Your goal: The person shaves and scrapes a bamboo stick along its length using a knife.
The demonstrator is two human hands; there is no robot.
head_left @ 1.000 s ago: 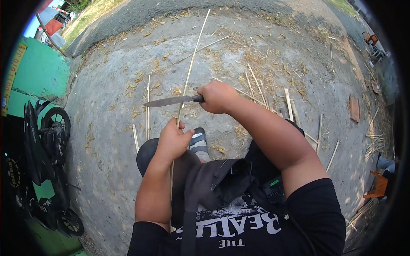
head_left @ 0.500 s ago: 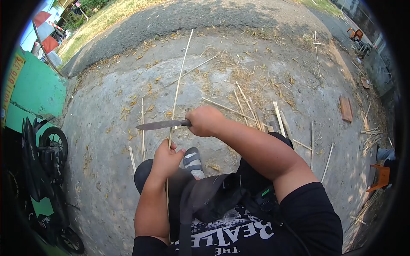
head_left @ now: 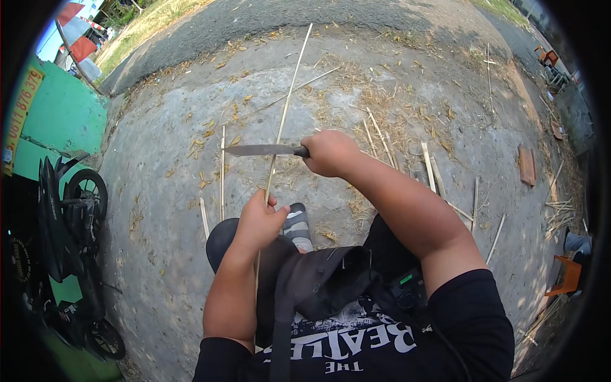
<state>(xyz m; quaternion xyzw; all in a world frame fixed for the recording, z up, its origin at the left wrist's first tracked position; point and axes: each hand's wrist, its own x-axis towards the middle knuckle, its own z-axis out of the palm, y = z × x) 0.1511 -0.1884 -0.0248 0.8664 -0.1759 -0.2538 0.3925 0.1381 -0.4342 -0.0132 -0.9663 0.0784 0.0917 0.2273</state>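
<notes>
My left hand (head_left: 263, 220) is closed around a long, thin bamboo strip (head_left: 289, 95), which slants up and away over the ground. The strip's lower end runs back beneath my left forearm. In my right hand (head_left: 331, 153) is the dark handle of a large knife (head_left: 261, 150). Its long blade points left and lies across the strip, a little beyond my left hand. Whether the edge bites into the strip I cannot tell. A sandalled foot (head_left: 296, 224) shows just right of my left hand.
Several split bamboo pieces (head_left: 428, 167) lie on the concrete ground, with more strips (head_left: 223, 181) to the left. A reddish-brown block (head_left: 527, 165) and an orange plastic chair (head_left: 563, 275) are at the right. A motorcycle (head_left: 70, 216) stands beside the green wall (head_left: 63, 118) at left.
The knife has moved outward along the strip, farther from my left hand. My view has shifted slightly, and my left hand still grips the strip.
</notes>
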